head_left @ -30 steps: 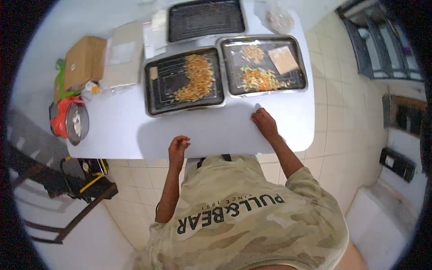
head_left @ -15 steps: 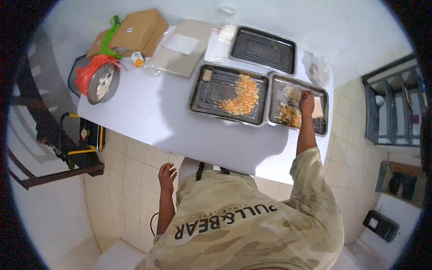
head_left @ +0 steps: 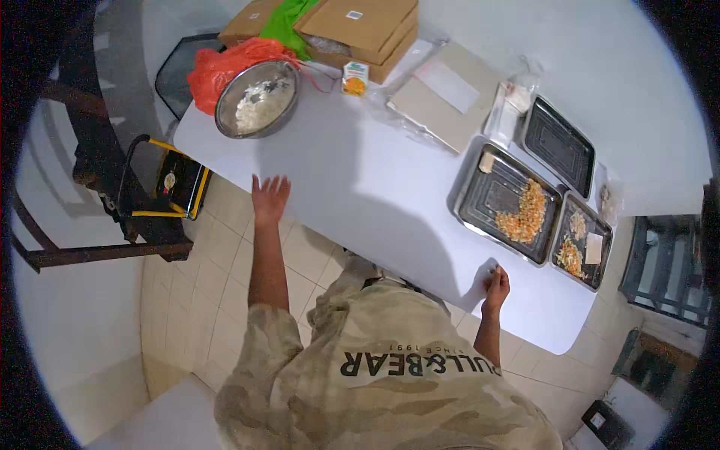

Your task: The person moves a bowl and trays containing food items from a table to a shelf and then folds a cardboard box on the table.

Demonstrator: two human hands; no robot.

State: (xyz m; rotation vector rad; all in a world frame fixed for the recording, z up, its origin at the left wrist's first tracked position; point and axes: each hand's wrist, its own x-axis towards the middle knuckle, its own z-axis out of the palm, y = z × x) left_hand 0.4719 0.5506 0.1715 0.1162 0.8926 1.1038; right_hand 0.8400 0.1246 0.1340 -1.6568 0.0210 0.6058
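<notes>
My left hand is held out over the near left edge of the white table, fingers spread and nothing in them. Beyond it a steel bowl with white food inside tilts against a red plastic bag. My right hand hovers by the table's front edge, its fingers pinched together; whether they hold something small cannot be seen. The nearest thing to it is a dark metal tray with chopped orange and white vegetables and a small beige block.
A smaller tray on the right holds food piles and a pale square piece. Another dark tray lies behind. Cardboard boxes, a small carton and a grey board line the back. A yellow-and-black frame stands left.
My view has turned left. My right hand has left the smaller tray and come back to the table's front edge. My left hand has risen and reached forward toward the bowl side.
</notes>
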